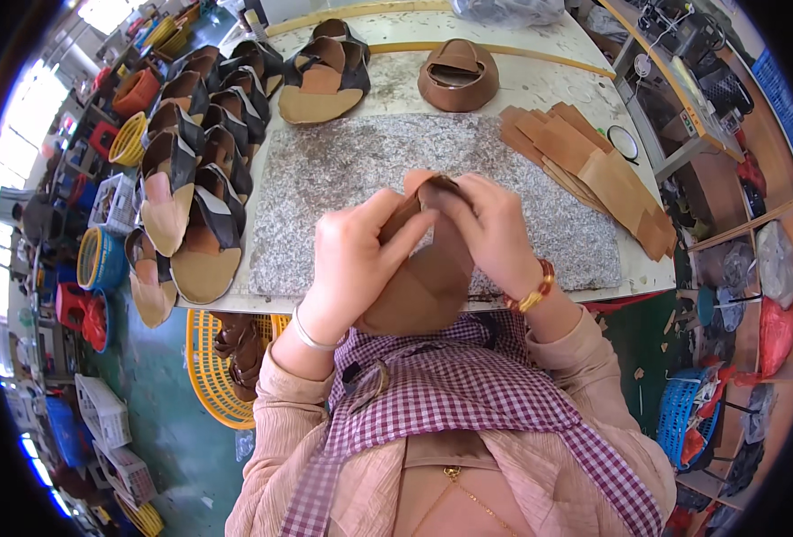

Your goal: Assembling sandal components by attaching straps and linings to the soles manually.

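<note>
A brown shoe upper (425, 288) is held between my two hands, in front of my apron at the near edge of the table. My left hand (360, 246) grips its left side, the thumb pressed against the inner face. The fingers of my right hand (495, 224) close round the far rim on the other side. Part of the upper is hidden behind my hands. Just beyond them lies a speckled grey stone slab (351, 161).
Several dark shoe uppers (204, 246) stand in rows at the left. Another brown upper (459, 76) sits at the back, and a stack of brown leather pieces (589, 161) fans out at the right. Below the table's left front is a yellow basket (201, 362) with brown pieces inside.
</note>
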The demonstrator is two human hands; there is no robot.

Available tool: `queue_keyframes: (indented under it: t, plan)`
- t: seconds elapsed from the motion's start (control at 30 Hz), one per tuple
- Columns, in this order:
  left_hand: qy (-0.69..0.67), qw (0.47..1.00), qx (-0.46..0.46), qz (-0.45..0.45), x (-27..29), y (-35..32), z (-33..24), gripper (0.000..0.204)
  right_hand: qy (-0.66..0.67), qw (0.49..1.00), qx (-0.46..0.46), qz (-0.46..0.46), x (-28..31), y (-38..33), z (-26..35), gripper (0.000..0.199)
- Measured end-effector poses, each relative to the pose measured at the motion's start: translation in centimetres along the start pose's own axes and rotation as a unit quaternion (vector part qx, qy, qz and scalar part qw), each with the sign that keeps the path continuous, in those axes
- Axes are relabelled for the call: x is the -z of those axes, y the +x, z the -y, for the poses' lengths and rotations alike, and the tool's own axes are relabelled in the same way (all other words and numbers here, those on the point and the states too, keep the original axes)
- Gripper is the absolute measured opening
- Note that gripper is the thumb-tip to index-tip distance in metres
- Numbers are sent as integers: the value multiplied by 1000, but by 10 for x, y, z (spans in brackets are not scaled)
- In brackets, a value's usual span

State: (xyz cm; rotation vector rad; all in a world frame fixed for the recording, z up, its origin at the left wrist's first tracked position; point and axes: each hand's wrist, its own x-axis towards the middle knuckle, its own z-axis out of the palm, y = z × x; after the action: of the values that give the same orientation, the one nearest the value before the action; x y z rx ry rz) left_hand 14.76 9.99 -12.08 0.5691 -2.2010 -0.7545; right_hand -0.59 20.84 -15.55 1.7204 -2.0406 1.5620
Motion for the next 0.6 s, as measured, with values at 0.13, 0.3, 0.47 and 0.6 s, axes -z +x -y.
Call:
queue_keyframes:
  t: [0.13,0.3,0.47,0.6]
  plan:
    - [-167,982,4,82,7,10,31,24,506,818,-256,96,13,-4,6,38]
    - [-200,975,99,-24,-11,31,101,32,664,630,-395,79,19,-14,51,50]
    - [-379,850,227,287,14,13,97,64,741,625,-243,-29,28,54,-1,35]
    - [-627,608,249,419,-24,14,59,75,706,696,-121,41,23,75,-24,45]
